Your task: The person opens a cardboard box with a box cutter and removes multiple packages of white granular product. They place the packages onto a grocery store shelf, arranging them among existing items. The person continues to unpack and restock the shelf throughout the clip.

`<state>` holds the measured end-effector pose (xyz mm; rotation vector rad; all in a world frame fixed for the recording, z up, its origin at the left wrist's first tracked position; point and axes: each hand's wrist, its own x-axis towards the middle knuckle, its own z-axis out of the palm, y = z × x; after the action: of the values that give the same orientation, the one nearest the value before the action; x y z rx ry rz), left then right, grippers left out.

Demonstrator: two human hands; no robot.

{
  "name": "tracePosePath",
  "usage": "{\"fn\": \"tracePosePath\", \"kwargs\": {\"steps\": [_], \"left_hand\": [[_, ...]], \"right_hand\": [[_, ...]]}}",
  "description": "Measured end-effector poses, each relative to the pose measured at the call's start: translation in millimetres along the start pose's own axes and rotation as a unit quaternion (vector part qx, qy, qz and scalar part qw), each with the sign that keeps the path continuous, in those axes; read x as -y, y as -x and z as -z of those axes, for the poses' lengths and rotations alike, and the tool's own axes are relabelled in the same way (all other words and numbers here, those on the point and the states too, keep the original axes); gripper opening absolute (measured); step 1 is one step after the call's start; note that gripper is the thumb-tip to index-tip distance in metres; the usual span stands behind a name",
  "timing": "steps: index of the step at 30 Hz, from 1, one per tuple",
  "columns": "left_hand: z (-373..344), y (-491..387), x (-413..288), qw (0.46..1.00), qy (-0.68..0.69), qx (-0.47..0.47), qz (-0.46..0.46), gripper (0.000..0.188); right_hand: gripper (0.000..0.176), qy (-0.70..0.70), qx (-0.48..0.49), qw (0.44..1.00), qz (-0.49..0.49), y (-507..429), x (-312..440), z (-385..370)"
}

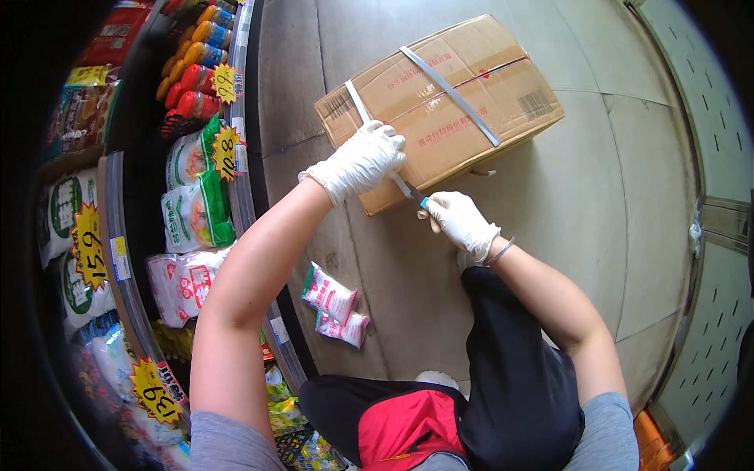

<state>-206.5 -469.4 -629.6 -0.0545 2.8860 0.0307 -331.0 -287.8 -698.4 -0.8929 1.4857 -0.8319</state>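
A closed cardboard carton [471,88] with printed writing lies on the floor, bound by two pale plastic straps. My left hand [374,152], in a white glove, grips the nearer strap [357,101] at the carton's left end. In my right hand [459,222], also gloved, is a utility knife [423,201] with a blue part at its front. Its dark blade touches or nearly touches the lower part of that strap, at the carton's near edge. The second strap [450,96] lies taut across the carton's middle.
Two small printed plastic packets [331,292] lie on the floor, one partly over the other. Along the left stand store shelves [238,153] with bagged goods, red and orange-capped jars [199,106] and price tags. My bent knees are close below. A perforated metal panel [701,318] runs along the right.
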Motion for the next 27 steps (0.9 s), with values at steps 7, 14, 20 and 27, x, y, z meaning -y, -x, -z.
{"fn": "tracePosePath", "kwargs": {"steps": [7, 14, 20, 27], "left_hand": [[14.6, -8.6, 2.6, 0.999, -0.023, 0.020, -0.012, 0.009], [29.5, 27.9, 73.8, 0.818, 0.369, -0.340, 0.280, 0.026], [-43.0, 81.4, 24.1, 0.568, 0.552, -0.278, 0.544, 0.082], [-93.1, 27.5, -75.0, 0.441, 0.677, -0.432, 0.400, 0.116]], "right_hand": [[0.030, 0.019, 0.053, 0.998, 0.039, 2.9, 8.2, 0.0], [0.027, -0.166, 0.119, 0.979, 0.002, 51.1, -5.6, 11.7], [0.022, 0.043, -0.412, 0.867, 0.277, -7.0, -18.4, 157.0], [0.026, 0.032, -0.293, 0.950, 0.102, -84.7, -27.0, 267.3]]}}
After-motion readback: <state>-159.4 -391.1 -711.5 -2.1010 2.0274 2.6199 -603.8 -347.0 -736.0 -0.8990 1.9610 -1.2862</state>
